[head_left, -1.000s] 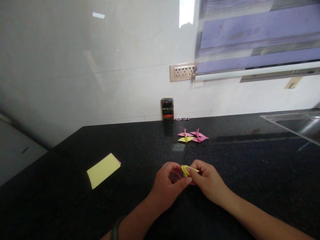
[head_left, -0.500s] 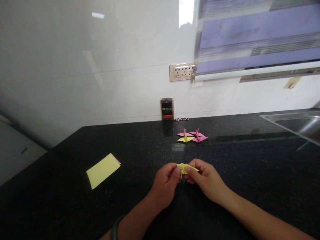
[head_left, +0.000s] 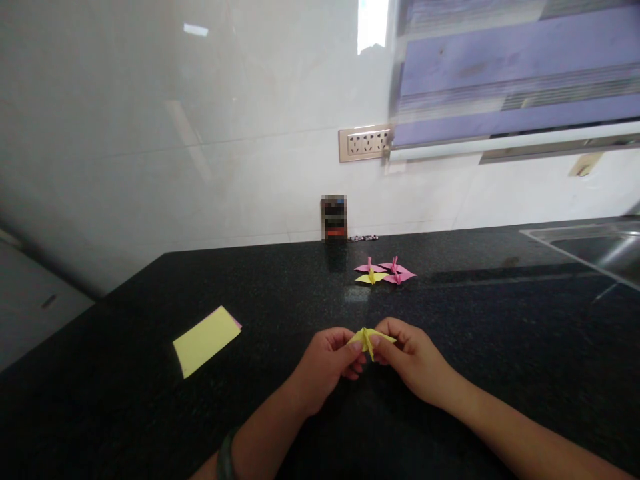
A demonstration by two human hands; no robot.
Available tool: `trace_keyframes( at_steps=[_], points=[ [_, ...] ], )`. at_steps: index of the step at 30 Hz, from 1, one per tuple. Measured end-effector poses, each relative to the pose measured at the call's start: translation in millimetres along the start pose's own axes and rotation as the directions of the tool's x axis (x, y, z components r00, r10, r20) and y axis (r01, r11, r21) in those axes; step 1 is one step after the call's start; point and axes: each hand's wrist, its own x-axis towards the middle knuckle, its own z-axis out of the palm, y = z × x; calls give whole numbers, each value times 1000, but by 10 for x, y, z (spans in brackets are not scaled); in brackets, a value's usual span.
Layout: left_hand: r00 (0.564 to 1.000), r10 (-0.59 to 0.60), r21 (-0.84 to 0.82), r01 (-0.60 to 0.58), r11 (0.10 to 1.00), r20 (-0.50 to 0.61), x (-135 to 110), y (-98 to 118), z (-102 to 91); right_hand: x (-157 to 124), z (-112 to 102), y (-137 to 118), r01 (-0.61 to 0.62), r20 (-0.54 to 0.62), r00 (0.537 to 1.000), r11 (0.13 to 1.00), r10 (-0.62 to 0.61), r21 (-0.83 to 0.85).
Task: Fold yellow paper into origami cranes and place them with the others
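Note:
A small folded yellow paper crane point(head_left: 369, 339) hangs between both hands just above the black countertop point(head_left: 280, 293). My left hand point(head_left: 325, 363) pinches its left wing tip with thumb and forefinger. My right hand point(head_left: 413, 360) pinches its right wing the same way, fingers curled. Farther back on the counter lie finished paper cranes point(head_left: 384, 273), pink ones and a yellow one, close together.
A stack of square paper point(head_left: 205, 340), yellow on top with pink beneath, lies at the left of the counter. A small dark box point(head_left: 334, 218) stands against the tiled wall below a socket strip point(head_left: 364, 144). A steel sink point(head_left: 600, 250) sits at the far right.
My left hand moved from under the yellow piece up to its left tip. The wings have been drawn apart, so the crane now looks wider and flatter between the hands.

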Motion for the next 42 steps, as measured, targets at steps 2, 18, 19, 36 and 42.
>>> trace_keyframes(
  at_steps=[2, 18, 19, 36, 42],
  points=[
    [999, -36, 8, 36, 999, 24, 3, -7, -16, 6, -9, -17, -18, 40, 999, 1000, 18, 20],
    [948, -73, -391, 197, 899, 310, -36, -36, -33, 5, -15, -35, -479, 507, 852, 585, 132, 654],
    [945, -65, -402, 197, 894, 319, -36, -38, -32, -3, -1, -38, -484, 515, 849, 561, 117, 671],
    [972, 50, -543, 86, 836, 231, -48, -69, 70, -25, 119, -117, -424, 446, 894, 412, 48, 806],
    [969, 83, -581, 71, 811, 234, -54, -89, 90, -37, 125, -111, -433, 448, 892, 406, 63, 805]
  ],
)
